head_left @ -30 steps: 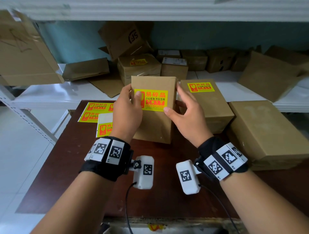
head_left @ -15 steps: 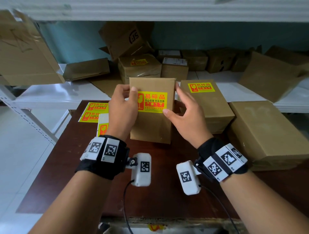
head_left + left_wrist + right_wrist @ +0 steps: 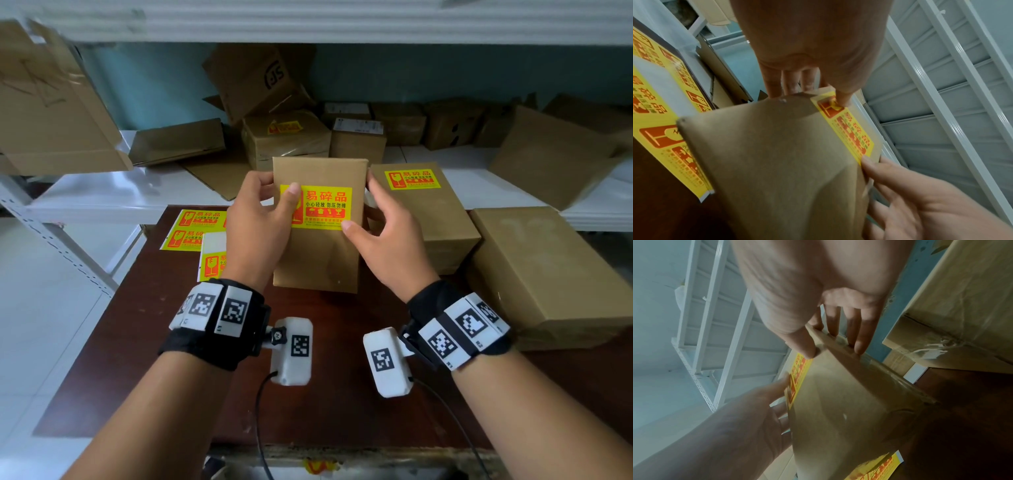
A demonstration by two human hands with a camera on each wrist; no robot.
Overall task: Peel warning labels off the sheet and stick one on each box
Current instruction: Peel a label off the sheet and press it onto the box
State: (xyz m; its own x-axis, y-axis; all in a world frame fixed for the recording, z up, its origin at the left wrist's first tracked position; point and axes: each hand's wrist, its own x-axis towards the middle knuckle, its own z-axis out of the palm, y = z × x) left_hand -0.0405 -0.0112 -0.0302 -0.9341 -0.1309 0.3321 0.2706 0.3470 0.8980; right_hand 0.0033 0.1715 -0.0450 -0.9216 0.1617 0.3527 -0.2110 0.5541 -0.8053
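I hold a brown cardboard box [image 3: 318, 253] tilted up off the dark table [image 3: 144, 342], with a yellow warning label [image 3: 322, 207] stuck across its upper face. My left hand [image 3: 263, 205] grips the box's left edge, thumb pressing the label's left end. My right hand [image 3: 371, 216] grips the right edge, thumb at the label's lower right corner. The left wrist view shows the box [image 3: 777, 162], its label [image 3: 846, 129] and my left thumb on it. In the right wrist view, my right hand's fingers [image 3: 859, 337] curl over the box's [image 3: 849, 402] edge. Two label sheets [image 3: 193, 228] [image 3: 212, 263] lie at the left.
To the right lies a box [image 3: 431, 226] with a yellow label on it, and a larger plain box [image 3: 548, 274] beside it. White shelving [image 3: 120, 195] behind the table carries several more boxes and flattened cartons. Floor drops away at the left.
My left hand has slid leftward so its fingers wrap the box's left edge, thumb still on the label. The box and right hand have barely moved.
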